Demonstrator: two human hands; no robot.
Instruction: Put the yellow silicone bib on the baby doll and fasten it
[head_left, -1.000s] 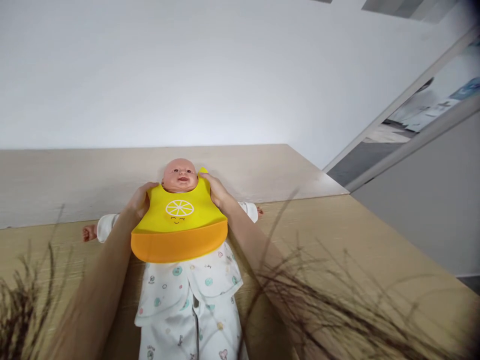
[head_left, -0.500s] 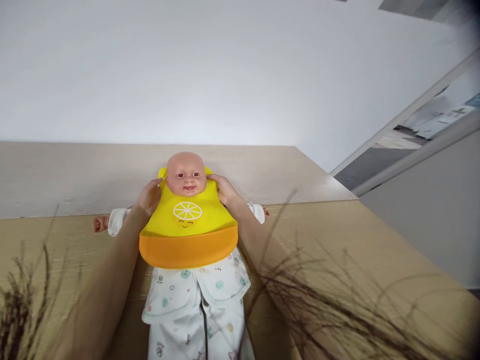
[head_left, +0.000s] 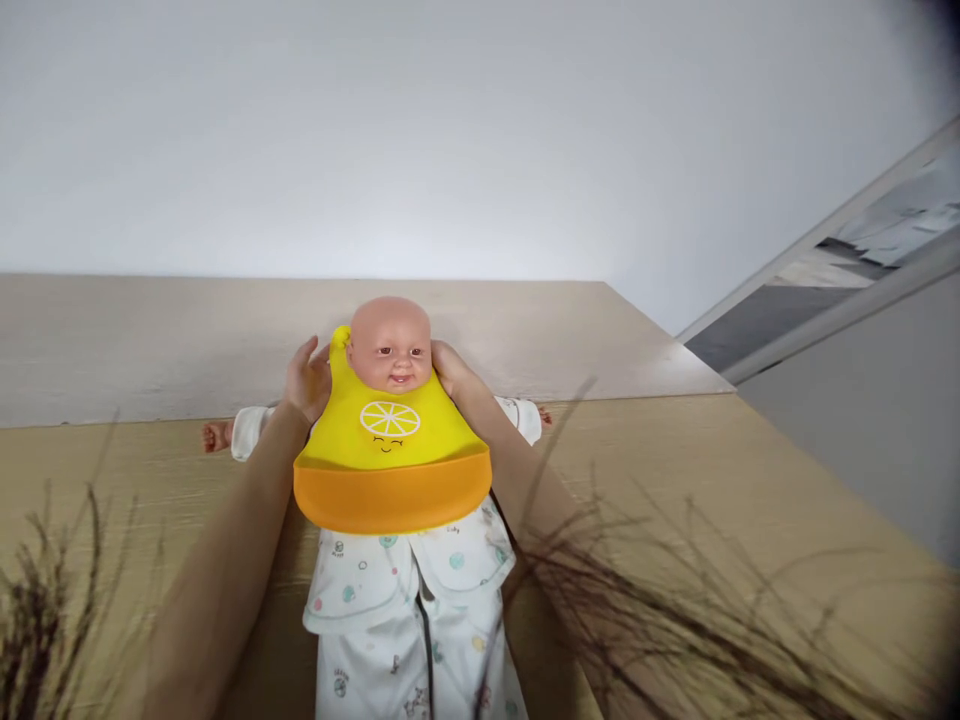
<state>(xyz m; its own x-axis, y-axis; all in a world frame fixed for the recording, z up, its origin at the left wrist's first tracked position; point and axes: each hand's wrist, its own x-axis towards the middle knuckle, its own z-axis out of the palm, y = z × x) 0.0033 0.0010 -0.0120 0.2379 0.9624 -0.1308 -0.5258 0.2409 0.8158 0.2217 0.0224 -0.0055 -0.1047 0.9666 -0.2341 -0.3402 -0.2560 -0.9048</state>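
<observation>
both hands have crept up from the shoulders to the doll's neck over the last second. left hand [head_left: 307, 380] now sits at the bib's left strap, whose yellow tab end pokes up beside the head; fingers curled round the strap edge, grip closed on it as far as i can see. right hand [head_left: 448, 368] is tucked behind the neck on the other side, mostly hidden by the head; can't tell whether that grip is closed or just resting.

baby doll [head_left: 390, 345] lies on its back on the wooden worktop [head_left: 750, 480], arms out to the sides, head towards the wall. silicone bib [head_left: 391, 450] is on its chest, yellow upper part and orange catch pocket at the bottom, touching the top of the printed romper [head_left: 405, 600].

read: straps are being worked round the back of the neck, so my guess is the fastening is being done up or undone. which one i can't tell; the clasp is out of view.

markings: white lemon-slice graphic with a small smiley under it on the bib. tiny text on the romper prints, too small to read. no brand visible.

dry twigs [head_left: 675, 600] cut across the near foreground.
</observation>
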